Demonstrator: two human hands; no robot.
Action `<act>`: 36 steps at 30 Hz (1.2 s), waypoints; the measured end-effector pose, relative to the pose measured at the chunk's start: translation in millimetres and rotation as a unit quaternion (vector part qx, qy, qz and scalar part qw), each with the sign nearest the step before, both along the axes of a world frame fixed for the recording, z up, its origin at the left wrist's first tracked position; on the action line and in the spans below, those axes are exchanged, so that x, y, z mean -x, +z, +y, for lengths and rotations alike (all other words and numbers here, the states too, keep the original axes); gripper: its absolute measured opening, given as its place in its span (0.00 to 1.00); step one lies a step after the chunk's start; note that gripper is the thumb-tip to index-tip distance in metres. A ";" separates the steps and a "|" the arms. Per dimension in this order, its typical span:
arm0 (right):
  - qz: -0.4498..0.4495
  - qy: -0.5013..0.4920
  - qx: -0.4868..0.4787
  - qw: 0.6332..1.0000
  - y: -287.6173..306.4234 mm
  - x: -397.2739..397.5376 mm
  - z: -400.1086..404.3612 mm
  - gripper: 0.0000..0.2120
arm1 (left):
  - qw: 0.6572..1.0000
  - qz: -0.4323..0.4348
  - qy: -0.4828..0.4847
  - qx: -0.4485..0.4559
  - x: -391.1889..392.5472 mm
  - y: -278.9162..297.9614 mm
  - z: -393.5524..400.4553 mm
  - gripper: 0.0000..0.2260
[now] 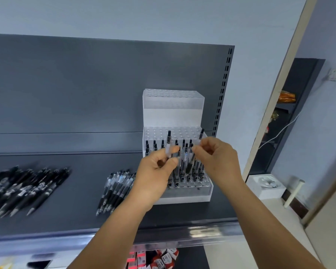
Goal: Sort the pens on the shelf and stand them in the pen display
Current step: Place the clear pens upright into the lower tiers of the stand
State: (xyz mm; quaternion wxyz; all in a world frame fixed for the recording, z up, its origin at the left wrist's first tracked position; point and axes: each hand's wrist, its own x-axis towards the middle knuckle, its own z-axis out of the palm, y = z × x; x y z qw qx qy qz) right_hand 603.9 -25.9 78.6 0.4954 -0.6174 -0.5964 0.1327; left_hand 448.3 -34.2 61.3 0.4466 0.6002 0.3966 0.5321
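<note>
Head view: mid-way through standing pens, judging by the clear pen display [190, 193] at the right end of the shelf [76, 191], front tier partly filled with upright pens, middle and top tiers bare of pens. Left hand [159, 171] curled round a clear-barrelled pen [169, 146], held upright, cap end up, just in front of the display. Right hand [215, 158] pinching a second pen [194, 156] near its upper part, tilted, lower end down among the standing pens, seemingly over a hole; whether seated yet, cannot tell. Still waiting flat on the shelf: a small heap of clear pens [114, 189] just left of the display, and a larger blurred heap of black pens [27, 187] well apart at far left.

Next move, as a guess: straighten the tilted pen, drop it into a free hole without knocking its neighbours, then seat the left one beside it.
</note>
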 end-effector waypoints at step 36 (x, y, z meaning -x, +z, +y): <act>-0.147 -0.030 0.019 0.988 -15.4 -4.6 5.3 0.13 | 0.900 0.411 0.064 -0.133 4.1 -9.5 -13.4 0.11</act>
